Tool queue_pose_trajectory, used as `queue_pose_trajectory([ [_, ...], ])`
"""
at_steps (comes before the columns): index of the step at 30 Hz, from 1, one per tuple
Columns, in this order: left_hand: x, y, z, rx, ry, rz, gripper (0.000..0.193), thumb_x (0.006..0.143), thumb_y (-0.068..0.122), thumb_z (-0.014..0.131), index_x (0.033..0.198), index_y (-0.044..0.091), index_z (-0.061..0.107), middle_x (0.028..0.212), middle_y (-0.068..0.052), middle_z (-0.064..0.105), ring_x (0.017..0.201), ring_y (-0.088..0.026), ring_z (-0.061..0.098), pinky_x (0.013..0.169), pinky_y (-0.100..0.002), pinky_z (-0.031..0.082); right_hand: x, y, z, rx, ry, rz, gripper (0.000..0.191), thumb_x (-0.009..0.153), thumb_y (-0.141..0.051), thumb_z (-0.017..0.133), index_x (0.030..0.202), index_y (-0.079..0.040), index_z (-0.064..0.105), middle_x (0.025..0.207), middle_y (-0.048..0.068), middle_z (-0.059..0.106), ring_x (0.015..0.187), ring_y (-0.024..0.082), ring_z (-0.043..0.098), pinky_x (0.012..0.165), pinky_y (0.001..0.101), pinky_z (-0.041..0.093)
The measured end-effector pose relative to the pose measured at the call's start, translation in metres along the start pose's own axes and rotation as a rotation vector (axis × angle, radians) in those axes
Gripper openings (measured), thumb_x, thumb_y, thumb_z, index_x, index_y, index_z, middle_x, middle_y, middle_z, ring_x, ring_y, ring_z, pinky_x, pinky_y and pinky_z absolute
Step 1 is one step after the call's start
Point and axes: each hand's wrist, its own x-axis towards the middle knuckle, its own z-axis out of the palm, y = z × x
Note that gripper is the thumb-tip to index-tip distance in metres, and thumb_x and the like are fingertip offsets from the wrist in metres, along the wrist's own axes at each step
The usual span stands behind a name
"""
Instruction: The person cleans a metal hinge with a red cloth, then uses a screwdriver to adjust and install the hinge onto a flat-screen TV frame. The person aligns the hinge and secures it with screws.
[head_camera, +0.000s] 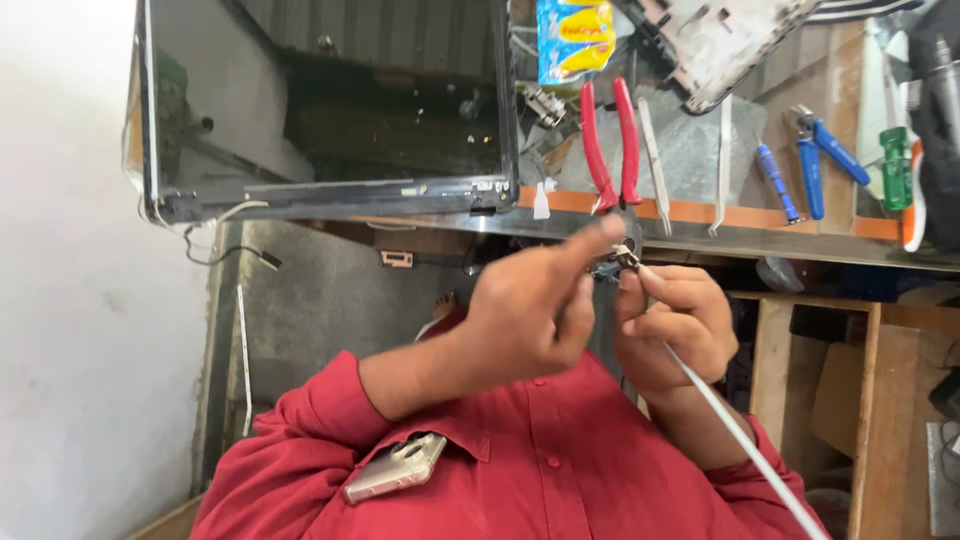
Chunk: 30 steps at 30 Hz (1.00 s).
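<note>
Close together, two bare hands meet just below the long metal workbench edge (760, 240). Left hand (530, 305) curls loosely, index finger stretched toward a small grey metal part (615, 262), touching it. Right hand (675, 325) pinches that part, fingers clenched around a thin white cable (740, 440) trailing downward. Above the bench edge lie red-handled pliers (610, 140), with a dark laptop screen panel (325, 105) further left.

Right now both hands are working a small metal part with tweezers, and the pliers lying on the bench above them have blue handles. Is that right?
Not quite. The head view shows the pliers on the bench above the left hand and right hand have red handles, not blue. The rest stands.
</note>
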Motion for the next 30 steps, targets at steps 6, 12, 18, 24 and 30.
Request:
queue_pose_trajectory([
  [6,0.002,0.007,0.003,-0.023,0.001,-0.012,0.053,0.097,0.001,0.06,0.149,0.004,0.05,0.078,-0.006,0.063,0.061,-0.023,0.061,0.061,-0.036,0.052,0.003,-0.015,0.001,-0.033,0.03,-0.009,0.036,0.09,0.012,0.079,0.077,-0.006,0.051,0.097,0.016,0.067,0.086,0.031,0.073,0.069,0.0378,0.06],
  [12,-0.005,0.001,0.002,0.047,0.016,0.073,0.049,0.096,0.0,0.06,0.144,0.002,0.055,0.074,-0.008,0.057,0.063,-0.024,0.059,0.063,-0.038,0.051,-0.002,-0.014,0.007,-0.049,0.056,-0.013,0.033,0.086,0.01,0.08,0.074,-0.006,0.054,0.096,0.015,0.067,0.083,0.029,0.073,0.065,0.0356,0.058],
  [18,-0.007,-0.007,0.006,0.006,0.072,0.043,0.046,0.098,0.001,0.061,0.144,0.005,0.056,0.086,-0.01,0.065,0.069,-0.024,0.064,0.065,-0.035,0.053,-0.007,-0.011,0.001,-0.073,0.07,0.008,0.038,0.089,0.011,0.08,0.075,-0.008,0.051,0.1,0.013,0.068,0.085,0.029,0.075,0.066,0.0353,0.06],
  [24,-0.003,-0.004,0.015,0.075,-0.074,0.29,0.044,0.089,0.001,0.065,0.132,0.001,0.06,0.076,-0.009,0.061,0.063,-0.026,0.061,0.061,-0.041,0.05,-0.004,-0.008,-0.003,-0.021,-0.014,-0.058,0.021,0.087,0.006,0.079,0.08,0.0,0.06,0.099,0.018,0.065,0.084,0.033,0.072,0.065,0.0385,0.061],
  [30,0.004,-0.008,0.018,-0.007,0.016,0.115,0.047,0.093,-0.002,0.06,0.139,0.001,0.056,0.087,-0.009,0.065,0.071,-0.025,0.064,0.066,-0.038,0.054,-0.007,-0.003,-0.005,-0.16,0.107,-0.044,0.035,0.086,0.01,0.082,0.077,-0.009,0.053,0.097,0.014,0.068,0.085,0.028,0.075,0.066,0.035,0.061],
])
